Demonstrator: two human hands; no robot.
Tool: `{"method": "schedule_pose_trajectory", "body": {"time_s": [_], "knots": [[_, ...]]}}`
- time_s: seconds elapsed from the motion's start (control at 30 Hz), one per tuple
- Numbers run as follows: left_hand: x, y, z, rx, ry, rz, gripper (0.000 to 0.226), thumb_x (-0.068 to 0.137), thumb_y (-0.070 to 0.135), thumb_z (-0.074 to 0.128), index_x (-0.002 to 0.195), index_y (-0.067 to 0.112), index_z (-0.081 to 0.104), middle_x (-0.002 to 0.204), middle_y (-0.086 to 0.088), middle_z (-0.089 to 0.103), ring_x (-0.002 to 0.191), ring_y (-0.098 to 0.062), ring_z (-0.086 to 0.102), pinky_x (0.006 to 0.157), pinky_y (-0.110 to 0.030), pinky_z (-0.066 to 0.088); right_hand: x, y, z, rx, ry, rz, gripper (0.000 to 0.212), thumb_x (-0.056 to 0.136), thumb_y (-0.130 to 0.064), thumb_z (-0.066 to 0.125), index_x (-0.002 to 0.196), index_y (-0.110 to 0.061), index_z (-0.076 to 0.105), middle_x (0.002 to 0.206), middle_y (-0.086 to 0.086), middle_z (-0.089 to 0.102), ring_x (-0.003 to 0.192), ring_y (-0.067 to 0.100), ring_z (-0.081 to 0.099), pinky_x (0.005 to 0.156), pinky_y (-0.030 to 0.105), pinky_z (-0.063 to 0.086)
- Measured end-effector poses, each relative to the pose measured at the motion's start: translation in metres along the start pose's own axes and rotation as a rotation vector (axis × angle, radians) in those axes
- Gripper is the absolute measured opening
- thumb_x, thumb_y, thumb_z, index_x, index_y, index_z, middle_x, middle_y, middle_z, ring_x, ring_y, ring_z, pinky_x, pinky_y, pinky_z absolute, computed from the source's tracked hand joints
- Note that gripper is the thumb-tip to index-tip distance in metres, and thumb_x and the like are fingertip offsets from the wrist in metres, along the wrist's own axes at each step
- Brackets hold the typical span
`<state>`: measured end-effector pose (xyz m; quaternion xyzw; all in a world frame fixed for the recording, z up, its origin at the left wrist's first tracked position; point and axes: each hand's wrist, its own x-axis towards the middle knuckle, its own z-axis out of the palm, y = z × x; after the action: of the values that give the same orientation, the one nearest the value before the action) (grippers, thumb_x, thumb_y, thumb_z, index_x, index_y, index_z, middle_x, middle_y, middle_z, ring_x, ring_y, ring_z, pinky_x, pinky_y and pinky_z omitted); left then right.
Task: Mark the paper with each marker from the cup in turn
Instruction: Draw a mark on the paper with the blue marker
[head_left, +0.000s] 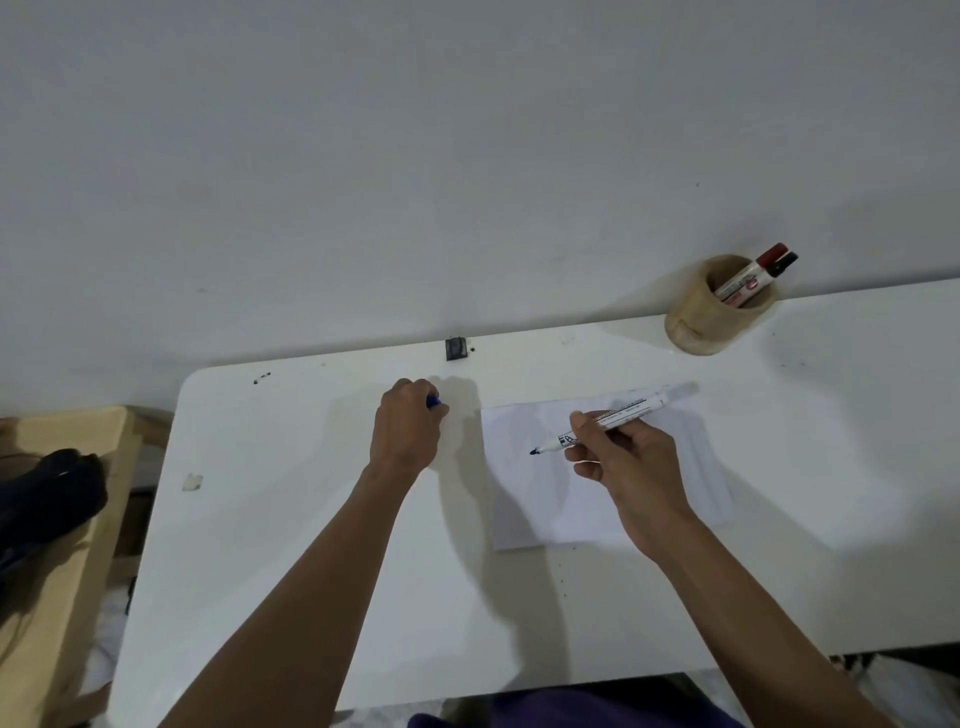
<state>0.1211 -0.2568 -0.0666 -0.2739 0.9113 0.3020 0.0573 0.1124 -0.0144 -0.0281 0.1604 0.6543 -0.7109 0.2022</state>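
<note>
A white sheet of paper (535, 493) lies on the white table (311, 545), right of centre. My right hand (623, 467) holds an uncapped blue marker (628, 410) above the sheet, its dark tip pointing left just over the paper. Left of the sheet, my left hand (408, 426) is closed around the blue cap (434, 401), of which only the end shows. A tan wooden cup (701, 317) stands at the table's back right near the wall, holding a red-capped marker (748, 275) and a black-capped marker (782, 264).
A small black clip (456, 348) sits at the table's back edge by the wall. A scrap of tape (192, 482) marks the left part of the table. A wooden bench (62, 545) with a black object (47, 493) stands to the left.
</note>
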Motion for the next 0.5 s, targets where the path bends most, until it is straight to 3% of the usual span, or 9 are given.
{"method": "schedule_pose_trajectory", "body": {"time_s": [0.13, 0.23, 0.37, 0.5], "knots": [[-0.006, 0.001, -0.002, -0.026, 0.004, -0.027, 0.031, 0.091, 0.019, 0.063, 0.119, 0.006, 0.060, 0.110, -0.014, 0.064, 0.102, -0.034, 0.062, 0.079, -0.032, 0.045, 0.004, 0.004, 0.001, -0.007, -0.003, 0.011, 0.013, 0.091, -0.019, 0.075, 0.096, -0.006, 0.073, 0.082, 0.008, 0.076, 0.071, 0.018, 0.073, 0.070, 0.033, 0.057], [-0.036, 0.003, -0.001, -0.069, 0.165, -0.077, 0.038, 0.092, 0.027, 0.059, 0.127, 0.014, 0.050, 0.117, -0.008, 0.061, 0.110, -0.028, 0.058, 0.082, -0.039, 0.051, 0.006, 0.003, 0.003, 0.000, -0.004, -0.027, 0.015, 0.088, -0.013, 0.078, 0.098, -0.004, 0.070, 0.086, 0.010, 0.075, 0.073, 0.019, 0.075, 0.066, 0.029, 0.060], [-0.079, -0.009, 0.029, 0.037, 0.200, 0.220, 0.035, 0.094, 0.032, 0.055, 0.125, 0.016, 0.055, 0.120, -0.006, 0.061, 0.111, -0.029, 0.056, 0.089, -0.040, 0.048, 0.013, 0.006, 0.012, -0.032, 0.001, -0.123, 0.020, 0.076, -0.002, 0.086, 0.086, -0.005, 0.069, 0.078, 0.005, 0.074, 0.072, 0.019, 0.074, 0.061, 0.027, 0.061], [-0.090, -0.018, 0.053, 0.236, 0.115, 0.386, 0.044, 0.098, 0.042, 0.042, 0.136, 0.023, 0.051, 0.141, -0.005, 0.054, 0.131, -0.027, 0.049, 0.107, -0.046, 0.038, 0.030, 0.014, 0.020, -0.173, -0.074, -0.215, 0.018, 0.079, -0.006, 0.085, 0.084, -0.012, 0.069, 0.080, 0.007, 0.073, 0.074, 0.022, 0.073, 0.066, 0.036, 0.063]]}}
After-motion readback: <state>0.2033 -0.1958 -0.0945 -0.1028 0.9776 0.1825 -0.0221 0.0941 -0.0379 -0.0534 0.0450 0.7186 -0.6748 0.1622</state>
